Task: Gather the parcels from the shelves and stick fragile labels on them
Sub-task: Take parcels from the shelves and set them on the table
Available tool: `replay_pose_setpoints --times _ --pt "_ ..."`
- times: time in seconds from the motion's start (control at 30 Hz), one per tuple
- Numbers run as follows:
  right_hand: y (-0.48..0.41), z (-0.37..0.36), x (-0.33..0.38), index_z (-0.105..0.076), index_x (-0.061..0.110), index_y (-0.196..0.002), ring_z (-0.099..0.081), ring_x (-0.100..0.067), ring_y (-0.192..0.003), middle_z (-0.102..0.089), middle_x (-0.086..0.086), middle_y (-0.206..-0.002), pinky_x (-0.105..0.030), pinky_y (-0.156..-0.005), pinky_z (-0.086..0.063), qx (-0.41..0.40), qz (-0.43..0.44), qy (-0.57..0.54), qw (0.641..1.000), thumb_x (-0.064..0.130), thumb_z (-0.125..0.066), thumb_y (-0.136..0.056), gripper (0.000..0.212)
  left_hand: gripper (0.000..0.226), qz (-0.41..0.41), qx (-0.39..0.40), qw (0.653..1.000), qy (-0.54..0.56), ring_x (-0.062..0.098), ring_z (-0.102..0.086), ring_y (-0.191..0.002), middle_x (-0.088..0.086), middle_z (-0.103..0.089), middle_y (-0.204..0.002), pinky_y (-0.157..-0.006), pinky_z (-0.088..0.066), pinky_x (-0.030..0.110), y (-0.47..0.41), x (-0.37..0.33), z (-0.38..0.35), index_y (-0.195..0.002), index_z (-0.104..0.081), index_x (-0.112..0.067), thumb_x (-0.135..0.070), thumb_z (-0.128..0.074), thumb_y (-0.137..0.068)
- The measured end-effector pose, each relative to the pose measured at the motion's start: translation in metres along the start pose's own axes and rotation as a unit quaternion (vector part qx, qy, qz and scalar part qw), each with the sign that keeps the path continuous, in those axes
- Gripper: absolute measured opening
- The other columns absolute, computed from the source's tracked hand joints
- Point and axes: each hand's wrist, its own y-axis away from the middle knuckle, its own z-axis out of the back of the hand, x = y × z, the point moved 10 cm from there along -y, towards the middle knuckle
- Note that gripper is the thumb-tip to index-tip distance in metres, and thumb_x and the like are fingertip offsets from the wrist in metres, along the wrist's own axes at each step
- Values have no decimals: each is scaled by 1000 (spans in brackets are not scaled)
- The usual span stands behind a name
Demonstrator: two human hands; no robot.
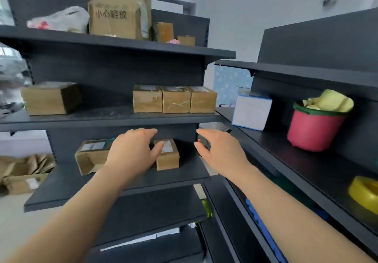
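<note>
A small cardboard parcel (167, 160) is seen on the third shelf (126, 183) of the dark rack, near its right end and set back from the front edge, with a larger cardboard parcel (90, 156) just beside it on the left. Both hands are brought in at shelf height. The left hand (133, 150) is held open with the fingers spread and straight, its thumb (158, 147) lying at the parcel's upper left edge, and nothing is gripped yet. The right hand (221, 152) is also held open and apart from the parcel, on its right. A small dark and red object (202, 142) shows behind its fingers, and whether it is touched cannot be told. The step in hand is judged to be the taking of this parcel. It would be done well if the box were clasped from both sides, palms against the left and right faces, and drawn straight forward off the shelf, so that the neighbouring parcel is not knocked. The parcel stands flat, with its white label (167, 146) facing up and a short face turned toward the person. Its long axis is judged to run from front to back of the shelf, though this is uncertain through the wide lens.
</note>
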Motion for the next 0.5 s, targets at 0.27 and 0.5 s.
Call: replay_pose_setpoints --times 0.27,0.5 --pt "-134 -61 0 -46 21 -140 -52 -17 -123 -49 2 -142 -33 -101 -41 9 27 -10 1000 37 -47 -96 46 48 57 -6 998 -19 22 -57 -112 2 -60 -125 -86 -51 38 -103 81 -30 -134 -48 -23 -47 -46 -93" --pt "-256 -110 -7 -45 21 -140 -49 -18 -126 -45 1 -145 -36 -102 -43 12 -8 -2 1000 37 -47 -96 47 43 48 13 999 -19 24 -55 -111 5 -59 -120 -84 -49 37 -206 152 -64 -127 -52 -20 -44 -50 -92"
